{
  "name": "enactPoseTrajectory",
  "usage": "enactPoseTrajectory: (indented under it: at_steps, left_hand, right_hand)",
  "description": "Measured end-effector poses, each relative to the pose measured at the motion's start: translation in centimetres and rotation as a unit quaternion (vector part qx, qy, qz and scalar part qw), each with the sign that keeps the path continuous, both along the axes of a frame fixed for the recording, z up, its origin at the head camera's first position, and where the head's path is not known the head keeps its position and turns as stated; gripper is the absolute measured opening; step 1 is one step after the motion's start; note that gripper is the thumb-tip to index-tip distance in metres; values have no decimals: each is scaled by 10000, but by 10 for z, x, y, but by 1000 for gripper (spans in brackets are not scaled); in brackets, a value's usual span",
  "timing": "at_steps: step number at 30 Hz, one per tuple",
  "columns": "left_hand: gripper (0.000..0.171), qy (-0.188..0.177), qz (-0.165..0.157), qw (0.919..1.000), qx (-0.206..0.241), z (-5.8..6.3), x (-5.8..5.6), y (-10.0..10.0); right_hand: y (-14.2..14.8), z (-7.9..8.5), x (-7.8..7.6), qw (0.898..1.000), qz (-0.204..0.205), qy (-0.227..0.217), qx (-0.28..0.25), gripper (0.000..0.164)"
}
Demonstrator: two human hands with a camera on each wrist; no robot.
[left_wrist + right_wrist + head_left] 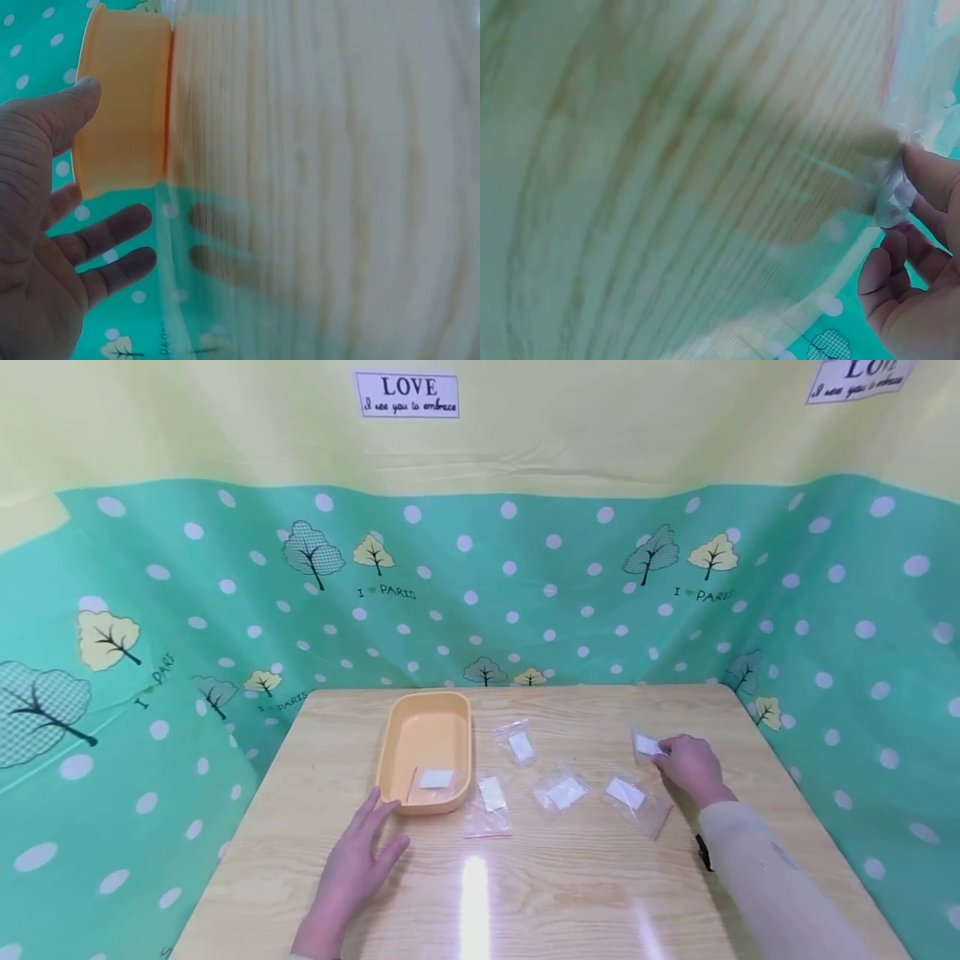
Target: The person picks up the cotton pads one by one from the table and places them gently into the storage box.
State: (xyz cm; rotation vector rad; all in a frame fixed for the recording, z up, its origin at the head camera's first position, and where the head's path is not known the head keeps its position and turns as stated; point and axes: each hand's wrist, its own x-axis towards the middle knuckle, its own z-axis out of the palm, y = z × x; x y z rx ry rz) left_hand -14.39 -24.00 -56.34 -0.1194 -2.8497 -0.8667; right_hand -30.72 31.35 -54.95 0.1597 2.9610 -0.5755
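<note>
My right hand [693, 768] pinches a small clear zip bag [647, 746] with a white card-like piece inside, at the right of the table. In the right wrist view the crinkled plastic of that bag [892, 196] shows between thumb and fingers, low over the wood. My left hand [352, 864] is spread at the near left corner of an orange plastic bin [425, 809], fingertips right at its rim. The left wrist view has the thumb overlapping the wall of the bin. Inside the bin lies one bag [437, 779] with a white piece.
Several similar bags lie between the bin and my right hand: one bag [521, 747] at the back, another bag [491, 797] beside the bin, a bag [564, 792] mid-table and a bag [628, 795] near my right wrist. A green dotted curtain [510, 585] surrounds the wooden table [570, 893].
</note>
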Motion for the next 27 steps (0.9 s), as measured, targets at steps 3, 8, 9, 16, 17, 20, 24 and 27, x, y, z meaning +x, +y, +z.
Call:
enactPoseTrajectory:
  at_steps: [3, 8, 9, 16, 17, 20, 24, 27]
  left_hand:
    - [65, -1, -44, 10000, -71, 1, -1, 1]
    - [63, 46, -2, 9999, -117, 4, 2, 2]
    - [63, 58, -4, 9999, -115, 5, 3, 2]
    - [65, -25, 39, 10000, -70, 4, 1, 2]
    - [65, -77, 73, 9999, -58, 4, 2, 2]
    - [65, -161, 167, 9997, -7, 5, 4, 2]
    - [65, -42, 170, 9998, 3, 4, 7, 1]
    - [64, 61, 145, 9999, 1, 4, 7, 2]
  right_hand:
    - [2, 1, 1, 9999, -36, -69, -88, 49]
    - [-3, 7, -1, 9990, 101, 135, -420, 53]
    - [-5, 10, -1, 9986, 156, 189, -479, 53]
    - [-39, 38, -6, 9926, 547, 355, -1020, 55]
    - [-46, 42, -6, 9910, 639, 424, -1096, 55]
    - [-71, 52, -8, 9863, 845, 626, -1275, 54]
    - [-110, 63, -7, 9811, 1061, 824, -1394, 51]
    - [-139, 71, -3, 9756, 1263, 949, -1527, 49]
